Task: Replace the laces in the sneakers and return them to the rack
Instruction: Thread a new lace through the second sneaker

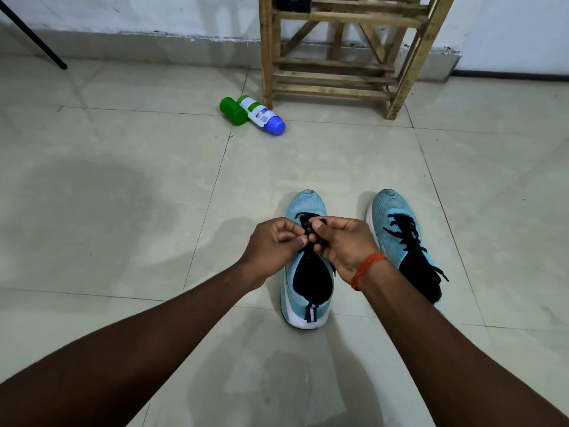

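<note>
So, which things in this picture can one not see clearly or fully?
- Head view: how the black lace runs through the left sneaker, covered by the left hand and right hand.
- Head view: the upper shelves of the wooden rack, cut off by the top edge.
- Head view: the label text on the fallen bottle, too small to read.
- Head view: the dark thing on the rack's shelf, cut off.

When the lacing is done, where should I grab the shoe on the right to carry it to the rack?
Probably at the heel collar of the right shoe, reaching from above and behind. Its heel points towards you, the black opening faces up, and loose lace ends trail there, so gather them clear.
</note>
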